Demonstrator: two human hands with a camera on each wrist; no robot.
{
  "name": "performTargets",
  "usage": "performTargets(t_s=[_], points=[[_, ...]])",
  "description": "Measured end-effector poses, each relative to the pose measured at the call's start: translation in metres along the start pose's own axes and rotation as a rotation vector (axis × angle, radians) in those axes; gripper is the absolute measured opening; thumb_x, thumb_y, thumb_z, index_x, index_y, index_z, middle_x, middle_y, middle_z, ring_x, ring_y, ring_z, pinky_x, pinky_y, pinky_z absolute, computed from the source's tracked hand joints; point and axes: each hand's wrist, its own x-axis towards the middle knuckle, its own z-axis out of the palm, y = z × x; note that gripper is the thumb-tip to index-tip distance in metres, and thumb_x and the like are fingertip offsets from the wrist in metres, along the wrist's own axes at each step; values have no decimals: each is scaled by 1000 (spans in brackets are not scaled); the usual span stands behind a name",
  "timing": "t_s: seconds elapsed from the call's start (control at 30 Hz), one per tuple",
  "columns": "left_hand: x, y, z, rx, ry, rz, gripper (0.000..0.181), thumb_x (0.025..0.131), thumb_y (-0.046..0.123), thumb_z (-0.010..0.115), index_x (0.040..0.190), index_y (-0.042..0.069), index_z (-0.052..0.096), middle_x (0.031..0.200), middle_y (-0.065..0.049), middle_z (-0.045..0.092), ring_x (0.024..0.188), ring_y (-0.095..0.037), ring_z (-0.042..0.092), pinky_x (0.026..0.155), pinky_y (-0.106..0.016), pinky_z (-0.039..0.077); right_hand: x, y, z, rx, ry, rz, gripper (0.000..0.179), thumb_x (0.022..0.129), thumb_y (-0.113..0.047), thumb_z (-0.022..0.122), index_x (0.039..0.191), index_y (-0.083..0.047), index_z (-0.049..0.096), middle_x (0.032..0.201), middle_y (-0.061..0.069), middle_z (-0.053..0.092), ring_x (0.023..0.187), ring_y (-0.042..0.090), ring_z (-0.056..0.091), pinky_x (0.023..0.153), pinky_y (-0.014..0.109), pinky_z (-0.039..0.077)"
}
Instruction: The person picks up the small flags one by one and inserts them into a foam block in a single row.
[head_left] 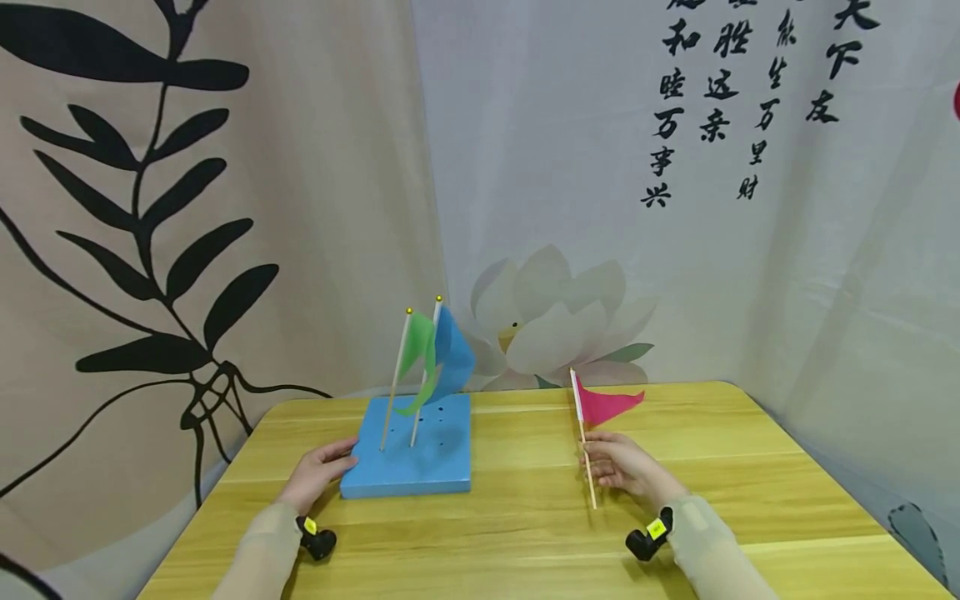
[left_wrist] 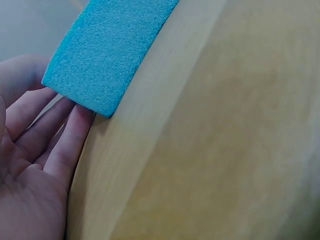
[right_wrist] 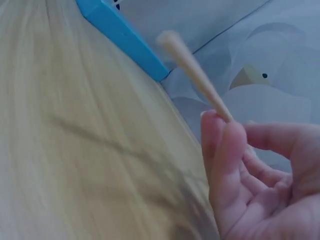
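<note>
At the left edge of a blue foam block [head_left: 408, 479], my left hand [head_left: 318, 475] touches the side with fairly straight fingers. In the left wrist view the thumb and fingers [left_wrist: 75, 132] meet the block's end near its corner. A green flag [head_left: 417, 346] and a blue flag [head_left: 453, 354] stand in the block on thin sticks, leaning slightly right. To the right, my right hand [head_left: 626, 462] pinches the stick of a pink triangular flag [head_left: 607, 406], held nearly upright above the table. In the right wrist view the bare stick end [right_wrist: 192, 70] sticks out past the fingertips.
Several small holes show in the block's top. Block and hands are over a wooden table [head_left: 525, 550]. Behind it hangs a pale curtain [head_left: 510, 167] with printed leaves, a flower and writing. A black wrist camera [head_left: 648, 535] is worn on each wrist.
</note>
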Motion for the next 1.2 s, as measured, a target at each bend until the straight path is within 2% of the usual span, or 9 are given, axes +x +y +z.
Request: performTargets(t_s=[0.13, 0.27, 0.47, 0.73, 0.97, 1.2], points=[[1, -1, 0, 4, -6, 1, 58, 97, 24, 62, 146, 1, 41, 149, -23, 36, 134, -38, 39, 106, -44, 40, -3, -7, 6, 13, 57, -37, 37, 100, -13, 53, 132, 0, 41, 93, 8, 63, 63, 10, 64, 51, 19, 53], [2, -3, 0, 4, 1, -7, 58, 96, 25, 63, 146, 2, 42, 149, -22, 37, 134, -37, 38, 107, -45, 39, -6, -16, 14, -20, 107, -102, 32, 99, -16, 55, 129, -8, 45, 98, 9, 62, 66, 12, 64, 52, 21, 53], [4, -8, 0, -6, 7, -7, 59, 95, 24, 64, 146, 2, 43, 149, -22, 37, 135, -36, 38, 107, -44, 40, -6, -30, 28, -41, 173, -194, 39, 99, -17, 56, 135, -8, 42, 99, 11, 62, 74, 19, 66, 54, 25, 54], [5, -5, 2, 0, 2, -5, 59, 96, 24, 63, 146, 1, 42, 149, -22, 37, 135, -36, 37, 106, -43, 41, -2, -47, 36, -42, 252, -338, 35, 99, -16, 56, 133, -12, 46, 100, 16, 63, 76, 22, 66, 56, 29, 57], [4, -1, 2, 4, 5, -28, 59, 96, 24, 63, 146, 1, 42, 149, -22, 37, 134, -37, 38, 106, -43, 41, -1, -63, 44, -42, 300, -427, 33, 98, -14, 58, 130, -13, 48, 94, 9, 65, 79, 26, 67, 56, 32, 58], [4, 0, 1, -10, 8, -37, 58, 97, 21, 62, 146, -1, 41, 149, -24, 36, 133, -38, 40, 104, -42, 43, 2, -74, 47, -59, 327, -487, 34, 98, -13, 60, 130, -12, 49, 92, 6, 67, 76, 23, 68, 54, 32, 58]])
